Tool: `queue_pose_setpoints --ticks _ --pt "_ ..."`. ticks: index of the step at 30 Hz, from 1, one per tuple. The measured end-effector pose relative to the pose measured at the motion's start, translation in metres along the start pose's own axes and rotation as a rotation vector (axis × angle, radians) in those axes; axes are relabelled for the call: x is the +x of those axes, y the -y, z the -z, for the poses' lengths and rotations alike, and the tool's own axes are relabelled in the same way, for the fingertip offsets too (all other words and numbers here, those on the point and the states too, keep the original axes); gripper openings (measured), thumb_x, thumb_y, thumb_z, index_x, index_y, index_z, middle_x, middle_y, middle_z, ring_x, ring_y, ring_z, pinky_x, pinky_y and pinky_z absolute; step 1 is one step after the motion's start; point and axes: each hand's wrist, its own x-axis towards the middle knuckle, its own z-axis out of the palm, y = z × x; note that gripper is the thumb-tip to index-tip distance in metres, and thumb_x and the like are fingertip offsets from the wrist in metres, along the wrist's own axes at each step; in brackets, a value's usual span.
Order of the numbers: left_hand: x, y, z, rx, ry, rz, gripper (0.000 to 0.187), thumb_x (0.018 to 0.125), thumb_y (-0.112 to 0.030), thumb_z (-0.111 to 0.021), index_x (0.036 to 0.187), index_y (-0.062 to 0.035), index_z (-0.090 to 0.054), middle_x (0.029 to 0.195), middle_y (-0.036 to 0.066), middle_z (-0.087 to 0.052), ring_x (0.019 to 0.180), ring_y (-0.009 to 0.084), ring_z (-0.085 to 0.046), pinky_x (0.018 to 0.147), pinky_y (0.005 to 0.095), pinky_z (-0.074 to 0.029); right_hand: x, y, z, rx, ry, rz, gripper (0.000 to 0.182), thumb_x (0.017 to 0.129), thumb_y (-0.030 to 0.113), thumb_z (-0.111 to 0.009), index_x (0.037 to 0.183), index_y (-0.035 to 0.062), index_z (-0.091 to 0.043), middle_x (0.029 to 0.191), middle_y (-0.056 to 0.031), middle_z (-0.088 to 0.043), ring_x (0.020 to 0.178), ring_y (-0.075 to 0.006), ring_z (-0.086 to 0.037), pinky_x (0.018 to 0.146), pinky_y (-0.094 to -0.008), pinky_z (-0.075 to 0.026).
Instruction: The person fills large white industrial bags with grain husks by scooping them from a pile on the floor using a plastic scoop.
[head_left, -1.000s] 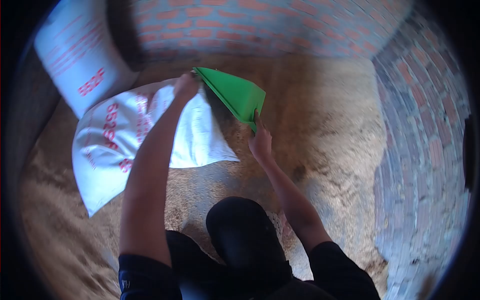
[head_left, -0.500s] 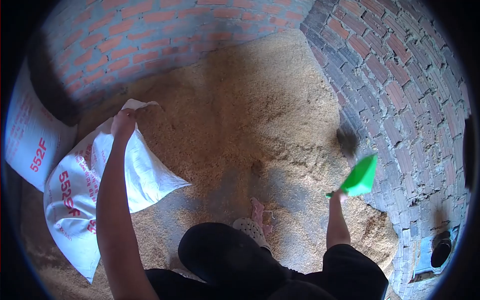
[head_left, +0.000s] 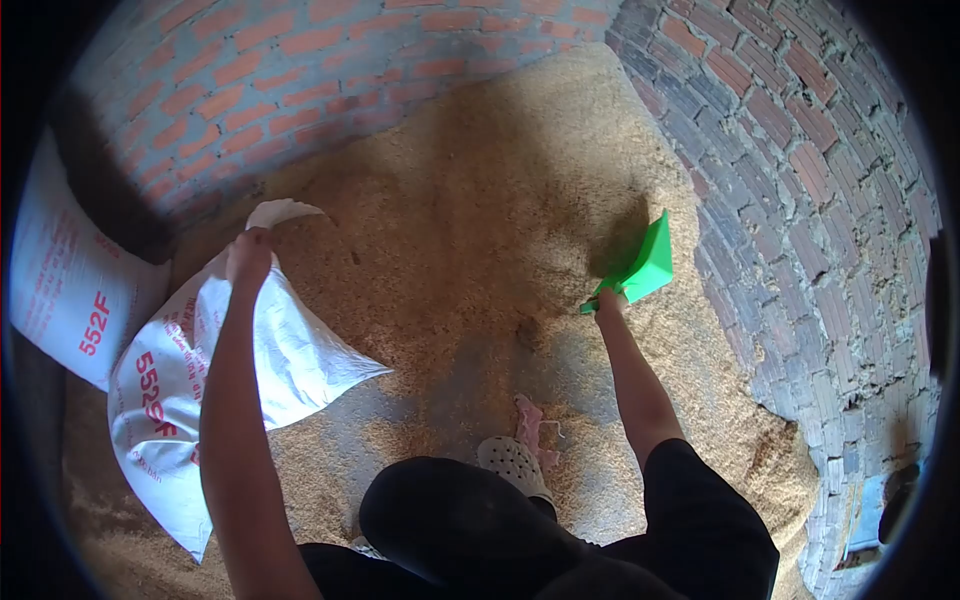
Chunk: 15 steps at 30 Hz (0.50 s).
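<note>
Black cloth covers your bent knee at the near edge of the floor, and just beyond it a pale clog with holes in its top shows on your foot. A crumpled pink scrap lies right beside the clog, a thin light string at its side. To your left, a white sack with red print slumps at the left edge of the floor, its pointed lower corners spread toward you and toward the middle. Your left hand has its fingers closed on the sack's upper rim, and a loose flap of the rim sticks out beyond them. Over to the right, your right hand grips the handle of a green scoop, fingers wrapped round it, the scoop's broad end pointing away from you. You can't tell from here whether the scoop touches the loose tan material heaped around it. That heap runs up into the far right corner of the floor. A second white sack, marked 552F, leans at the far left, against the first one. Behind everything stand the far brick wall and the rougher right brick wall.
</note>
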Motion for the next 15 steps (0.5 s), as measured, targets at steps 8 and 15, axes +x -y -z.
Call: queue_pose_setpoints --ticks 8,15 --pt "-0.001 -0.014 -0.004 -0.158 0.144 -0.143 0.026 0.081 -0.021 -0.051 0.097 -0.0117 -0.069 0.099 0.017 -0.065 0.097 0.0338 -0.061 0.085 0.0421 -0.047 -0.121 0.003 -0.017 -0.226 0.610 -0.214 0.012 0.086 0.006 -0.054 0.097 0.0018 -0.051 0.066 -0.0063 -0.050 0.048 -0.0161 -0.050 0.041 -0.0310 -0.046" --pt "-0.022 -0.027 0.019 -0.154 0.117 -0.107 0.024 0.080 -0.020 -0.051 0.094 -0.0113 -0.069 0.099 0.017 -0.065 0.097 0.0356 -0.060 0.084 0.0446 -0.047 -0.329 -0.014 -0.093 -0.370 0.957 -0.330 0.013 0.083 0.000 -0.054 0.095 -0.0015 -0.051 0.064 -0.0072 -0.049 0.049 -0.0163 -0.050 0.043 -0.0332 -0.044"
